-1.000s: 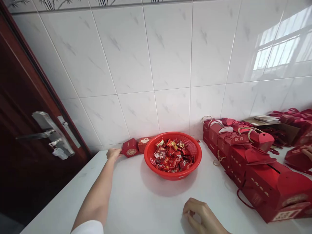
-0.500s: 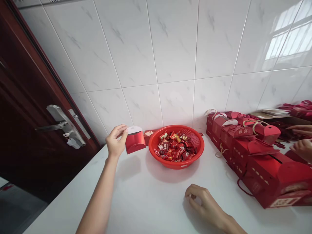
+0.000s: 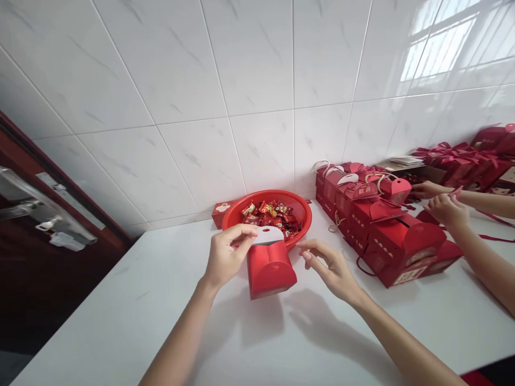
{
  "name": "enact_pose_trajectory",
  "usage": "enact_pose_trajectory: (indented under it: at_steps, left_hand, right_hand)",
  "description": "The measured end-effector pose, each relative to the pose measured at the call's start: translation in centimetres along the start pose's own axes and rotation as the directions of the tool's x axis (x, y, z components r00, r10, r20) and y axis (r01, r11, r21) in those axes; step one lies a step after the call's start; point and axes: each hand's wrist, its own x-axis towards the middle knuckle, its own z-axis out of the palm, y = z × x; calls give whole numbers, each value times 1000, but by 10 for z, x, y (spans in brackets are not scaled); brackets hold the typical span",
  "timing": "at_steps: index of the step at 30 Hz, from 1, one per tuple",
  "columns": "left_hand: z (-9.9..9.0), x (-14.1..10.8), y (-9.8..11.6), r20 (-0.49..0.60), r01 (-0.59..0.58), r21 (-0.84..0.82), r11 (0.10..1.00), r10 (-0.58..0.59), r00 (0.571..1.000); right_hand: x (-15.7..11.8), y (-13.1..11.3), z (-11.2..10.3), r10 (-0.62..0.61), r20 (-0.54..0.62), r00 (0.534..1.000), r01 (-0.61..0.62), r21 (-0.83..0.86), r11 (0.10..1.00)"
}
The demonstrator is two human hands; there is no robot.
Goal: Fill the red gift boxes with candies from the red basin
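Observation:
A red paper gift box [image 3: 270, 268] hangs above the table, its white-lined flap raised. My left hand [image 3: 230, 252] pinches that flap between thumb and fingers. To the right of the box, my right hand [image 3: 328, 268] is apart from it, fingers loosely spread and holding nothing. Behind the box stands a red plastic basket [image 3: 308, 217] with wrapped candies [image 3: 273, 213] in it; the box hides part of its front rim.
Several red gift boxes [image 3: 374, 236] with rope handles stand in rows on the right. A co-worker's hands [image 3: 446, 209] work beyond them near ribboned boxes [image 3: 458, 161]. A small red box [image 3: 219, 214] sits left of the basket, against the tiled wall [image 3: 261, 145]. A door [image 3: 52, 225] is at left.
My left hand has brought the gift box from left of the basket to in front of it. My right hand has risen towards the box and opened. The view has turned right.

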Motion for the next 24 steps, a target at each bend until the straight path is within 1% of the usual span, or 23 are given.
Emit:
enact_pose_trajectory:
  at_steps: [3, 5, 8, 13, 15, 17, 18, 20, 22, 24]
  left_hand:
    - [18, -6, -8, 49, -13, -22, 1000, 14, 999]
    - [27, -10, -14, 72, -7, -33, 999, 10, 997]
    - [34, -14, -21, 113, 37, -43, 998, -32, 993]
    - [32, -14, -28, 173, 153, -65, 986, -140, 975]
    - [32, -13, -31, 206, 190, -73, 979, -172, 963]
    - [33, -14, -34, 237, 214, -71, 974, -191, 953]
    - [33, -14, -36, 251, 220, -64, 973, -198, 948]
    - [34, -16, -38, 279, 221, -42, 974, -201, 939]
    - [35, -18, -38, 315, 212, -11, 977, -197, 928]
    - [35, -20, -34, 360, 188, 26, 982, -185, 914]
  right_hand:
    - [2, -4, -1, -85, 61, 994, 90, -88, 992]
    - [0, -1, 2, -88, 101, 991, 100, -120, 988]
    - [-6, 4, 4, -42, 141, 989, 57, -102, 993]
    - [-14, 6, -1, 57, 220, 974, -66, 31, 997]
    - [-17, 7, 0, 88, 243, 966, -99, 33, 995]
    - [-19, 9, 3, 105, 248, 963, -106, -9, 994]
    - [-20, 10, 5, 103, 252, 962, -94, -47, 994]
    - [-22, 11, 9, 66, 283, 957, -22, -157, 987]
    - [-23, 8, 12, -7, 342, 940, 111, -287, 951]
    - [-22, 2, 14, -91, 423, 902, 271, -388, 881]
